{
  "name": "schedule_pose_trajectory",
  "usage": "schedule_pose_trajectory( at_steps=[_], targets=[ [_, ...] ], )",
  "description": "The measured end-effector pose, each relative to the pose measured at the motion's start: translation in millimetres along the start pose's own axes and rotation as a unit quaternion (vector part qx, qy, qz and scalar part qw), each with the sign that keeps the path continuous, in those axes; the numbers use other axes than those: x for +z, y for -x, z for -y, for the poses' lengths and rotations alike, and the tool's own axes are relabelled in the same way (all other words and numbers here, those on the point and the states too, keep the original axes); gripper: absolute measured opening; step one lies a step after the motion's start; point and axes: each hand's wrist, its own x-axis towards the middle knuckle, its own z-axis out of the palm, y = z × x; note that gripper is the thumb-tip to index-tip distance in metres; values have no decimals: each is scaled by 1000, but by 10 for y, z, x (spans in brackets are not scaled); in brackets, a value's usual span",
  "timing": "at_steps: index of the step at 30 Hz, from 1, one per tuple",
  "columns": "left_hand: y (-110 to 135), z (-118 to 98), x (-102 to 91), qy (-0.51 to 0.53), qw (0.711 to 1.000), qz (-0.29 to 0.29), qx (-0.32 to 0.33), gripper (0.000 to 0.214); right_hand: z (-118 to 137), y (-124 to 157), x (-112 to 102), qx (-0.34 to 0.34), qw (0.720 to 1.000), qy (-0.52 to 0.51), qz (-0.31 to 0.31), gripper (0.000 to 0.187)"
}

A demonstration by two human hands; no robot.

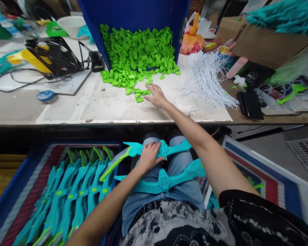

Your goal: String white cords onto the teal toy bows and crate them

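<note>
On my lap, my left hand (150, 156) grips a long turquoise plastic part (178, 147), its fingers over the middle near a round hub. A curved blade with a lime-green edge (115, 163) extends from that part's left end. Closer to my body, a second turquoise plastic part (164, 181) lies across my thighs. My right hand (156, 95) reaches over the bench with fingers stretched apart. Its fingertips are beside a few small lime-green plastic pieces (139, 95), at the front of a large heap (141, 51) spilling from a blue bin (133, 13).
A lined crate (12, 208) at lower left holds several turquoise-and-green assemblies (74, 184). White strings (207, 80) lie right of the heap, near a black wallet-like object (250, 104). A black fan (55, 56) and a blue round tin (46, 96) sit left. Cardboard boxes (269, 44) stand right.
</note>
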Motion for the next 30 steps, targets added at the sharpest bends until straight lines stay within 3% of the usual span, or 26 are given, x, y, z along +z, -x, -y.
schedule_pose_trajectory(
  at_steps=[3, 5, 7, 10, 14, 17, 21, 25, 28, 30],
  targets=[
    [-16, 48, -8, 27, 1000, 2, -3, 79, 121, -579, 344, 13, 997, 12, 74, 66],
    [-23, 110, 8, 42, 999, 2, -6, 80, 187, -645, 517, -16, 995, 32, 92, 59],
    [-32, 169, 22, 49, 999, 4, -6, 80, 196, -486, 582, -48, 994, 52, 79, 52],
    [-70, 211, 27, 49, 999, 5, -2, 79, 76, -42, 464, -68, 993, 60, 71, 47],
    [-179, 174, 4, 49, 999, 13, 6, 79, -207, 400, 115, -35, 997, 18, 69, 57],
    [-253, 126, -38, 48, 998, 31, 12, 81, -391, 459, -40, -62, 996, 16, 54, 46],
    [-301, 86, -126, 54, 997, 60, 13, 79, -470, 361, -21, -90, 993, 38, 65, 25],
    [-318, 48, -192, 73, 995, 71, -7, 70, -394, 437, -59, -60, 997, 31, -29, 26],
    [-352, 12, -200, 111, 991, 70, -35, 66, -373, 768, -206, -13, 992, 67, -103, 28],
    [-412, 2, -202, 121, 986, 90, -71, 63, -408, 1060, -291, 2, 990, 103, -99, 27]
  ],
)
